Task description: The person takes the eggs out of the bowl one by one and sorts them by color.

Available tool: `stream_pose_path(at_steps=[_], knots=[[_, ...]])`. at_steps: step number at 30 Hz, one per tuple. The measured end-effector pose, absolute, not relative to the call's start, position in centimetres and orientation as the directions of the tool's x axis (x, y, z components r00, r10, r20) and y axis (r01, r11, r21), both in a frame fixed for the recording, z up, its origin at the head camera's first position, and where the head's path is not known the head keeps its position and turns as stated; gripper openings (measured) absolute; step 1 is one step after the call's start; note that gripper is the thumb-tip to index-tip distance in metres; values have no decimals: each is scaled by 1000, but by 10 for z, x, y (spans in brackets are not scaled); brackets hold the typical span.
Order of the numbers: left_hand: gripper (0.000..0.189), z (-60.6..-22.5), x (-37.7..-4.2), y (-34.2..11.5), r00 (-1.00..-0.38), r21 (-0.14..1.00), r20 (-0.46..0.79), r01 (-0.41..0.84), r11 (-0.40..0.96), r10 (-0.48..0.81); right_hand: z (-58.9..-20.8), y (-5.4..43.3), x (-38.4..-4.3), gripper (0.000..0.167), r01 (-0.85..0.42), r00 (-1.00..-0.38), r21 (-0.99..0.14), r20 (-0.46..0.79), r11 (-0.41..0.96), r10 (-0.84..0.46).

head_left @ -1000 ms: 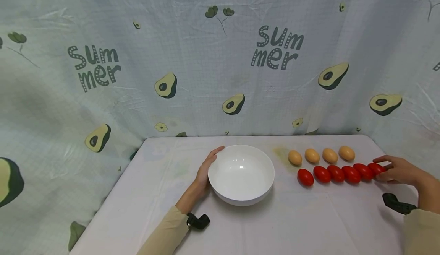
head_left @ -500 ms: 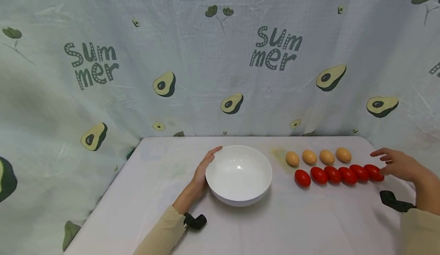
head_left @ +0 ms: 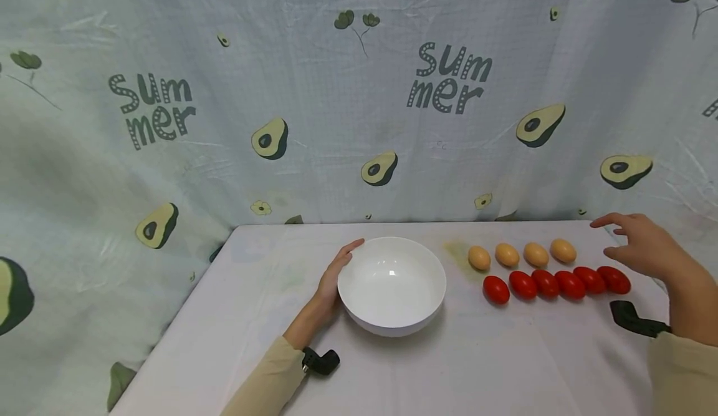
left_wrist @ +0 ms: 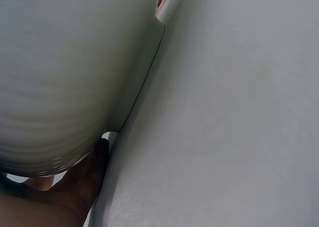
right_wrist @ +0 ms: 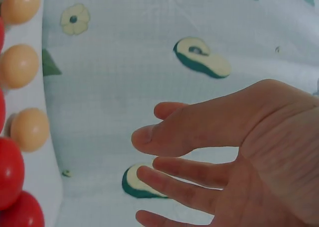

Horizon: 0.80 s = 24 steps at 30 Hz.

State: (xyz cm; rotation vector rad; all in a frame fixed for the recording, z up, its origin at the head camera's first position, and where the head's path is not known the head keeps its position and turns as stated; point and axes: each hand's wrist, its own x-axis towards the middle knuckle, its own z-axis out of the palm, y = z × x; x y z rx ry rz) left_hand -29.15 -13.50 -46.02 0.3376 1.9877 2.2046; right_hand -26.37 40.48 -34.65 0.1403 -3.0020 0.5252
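A white bowl (head_left: 387,300) stands upright on the white-covered table. My left hand (head_left: 330,282) rests against its left side, fingers stretched along the wall up to the rim. In the left wrist view that hand (left_wrist: 75,192) is in shadow at the bowl's underside (left_wrist: 65,87). To the right lies a row of glossy red egg-shaped things (head_left: 571,285), with a shorter row of light-brown eggs (head_left: 536,254) behind it. My right hand (head_left: 645,247) is raised beside the right end of both rows, holding nothing. Its fingers and thumb are spread apart in the right wrist view.
A pale curtain (head_left: 314,91) printed with avocados and "summer" lettering hangs behind the table (head_left: 465,366). The table's back edge runs just behind the eggs. Each wrist carries a black camera mount, as on the left (head_left: 321,362).
My right hand has let go of the rightmost red egg-shaped thing and risen up and back from it, fingers spreading. The left hand and the bowl have stayed put.
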Motion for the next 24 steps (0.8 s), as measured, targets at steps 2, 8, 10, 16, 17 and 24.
stream_pose_path(at_steps=[2, 8, 10, 16, 17, 24], knots=[[52, -460, -292, -136, -962, 993, 62, 33, -113, 266, -344, 396, -263, 52, -134, -987, -333, 133, 933, -94], [51, -460, -292, -137, -963, 993, 49, 18, -120, 265, -340, 366, -266, 48, -235, -965, -339, 195, 911, -177], [51, -460, -292, -138, -963, 993, 48, 17, -116, 265, -339, 357, -267, 48, -249, -961, -347, 203, 904, -187], [53, -460, -293, -138, -966, 991, 39, 4, -137, 255, -335, 338, -267, 49, -265, -959, -368, 195, 891, -205], [54, -460, -293, -139, -967, 988, 33, -6, -154, 252, -334, 335, -266, 49, -265, -959, -368, 193, 891, -206], [61, -447, -301, -152, -987, 989, 26, 3, -145, 156, -331, 312, -267, 46, -295, -942, -361, 263, 885, -207]])
